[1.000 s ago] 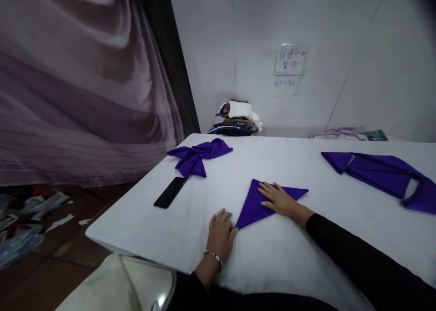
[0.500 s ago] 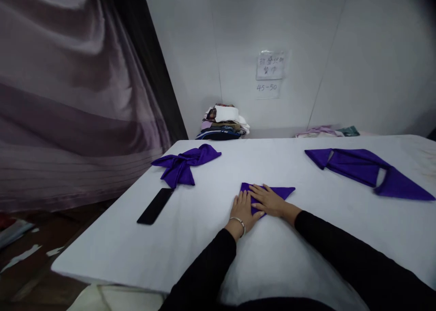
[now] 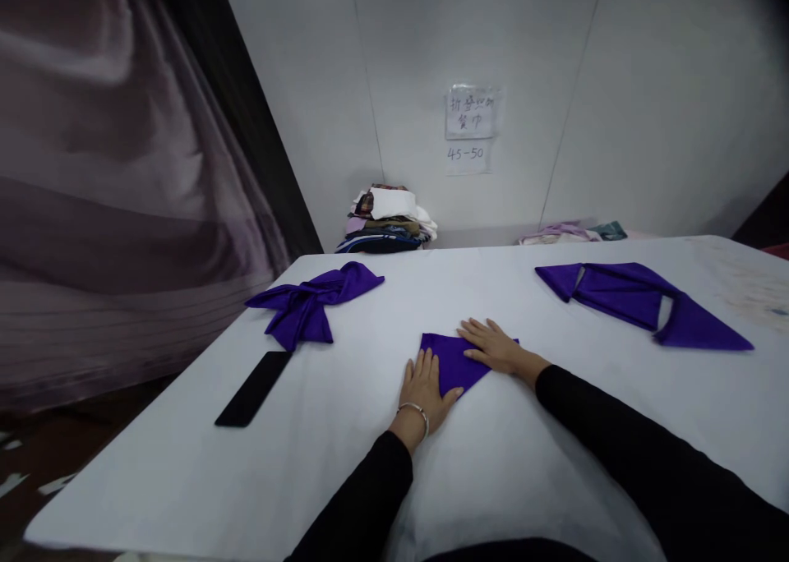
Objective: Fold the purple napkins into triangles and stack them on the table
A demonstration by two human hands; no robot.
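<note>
Item 1: purple cloth (image 3: pixel 459 369), folded flat into what looks like a triangle, partly covered by the hands; it lies near the middle of a white-covered table (image 3: pixel 333 439), and I watch it through the head camera.

Item 2: left hand (image 3: pixel 426 389), open, palm down, fingers laid over the cloth's left edge, thumb by its lower edge; a pale bracelet (image 3: pixel 421 412) circles the wrist.

Item 3: right hand (image 3: pixel 493 348), open, fingers spread flat across the cloth's upper right part, the tip of the cloth showing just beyond it. I see neither hand pinching the fabric. Both sleeves black.

Item 4: paper sign (image 3: pixel 470 112) on the grey wall, handwritten in Chinese. I read 折叠 at the start of the upper line and 餐巾 below; the upper line's last characters are too unclear for me.

Item 5: paper slip (image 3: pixel 468 157), directly under the sign, lettered "45-50".

Item 6: bunched purple cloth (image 3: pixel 311 295), gathered at its middle, on the table's left side.

Item 7: black phone (image 3: pixel 254 389), lying slantwise, one end by the bunched cloth's lower corner; contact I cannot tell.

Item 8: long folded purple cloth (image 3: pixel 622 293), pointed ends, table's right side.

Item 9: clothes pile (image 3: pixel 391 229), beyond the far edge, plaid and white pieces on top.
</note>
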